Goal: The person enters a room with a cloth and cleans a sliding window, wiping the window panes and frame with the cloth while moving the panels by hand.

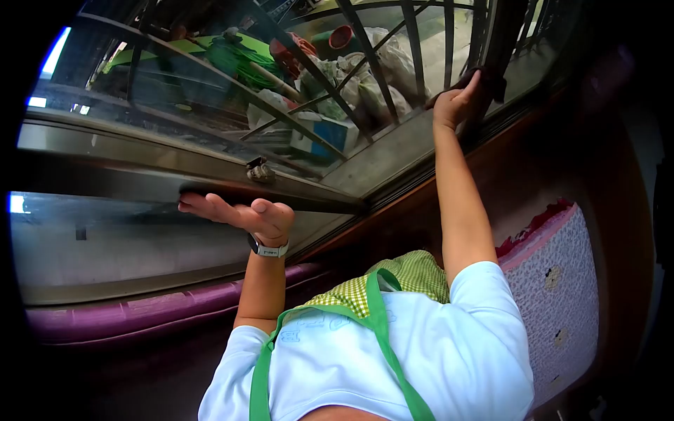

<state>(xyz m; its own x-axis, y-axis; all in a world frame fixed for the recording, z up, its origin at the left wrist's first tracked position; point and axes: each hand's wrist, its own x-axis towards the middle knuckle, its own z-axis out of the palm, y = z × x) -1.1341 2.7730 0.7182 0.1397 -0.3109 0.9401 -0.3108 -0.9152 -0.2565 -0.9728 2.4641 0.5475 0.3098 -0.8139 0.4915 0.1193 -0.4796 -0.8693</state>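
Observation:
My left hand (246, 216), with a watch on its wrist, is open, its fingers stretched out along the dark metal edge of the sliding window frame (140, 175). A small window latch (260, 170) sits on the frame just above that hand. Up at the right, my right hand (458, 102) is closed on a dark cloth (493, 85), which lies against the window's far side post. The thumb points up; the other fingers and part of the cloth are hidden or lost in shadow.
Metal bars (414, 52) stand outside the glass. Behind them are plastic bags (358, 81), a green net-like bundle (235, 63) and a blue and white box (326, 137). Below the window runs a purple padded edge (140, 312). A patterned cushion-like thing (558, 302) is at the right.

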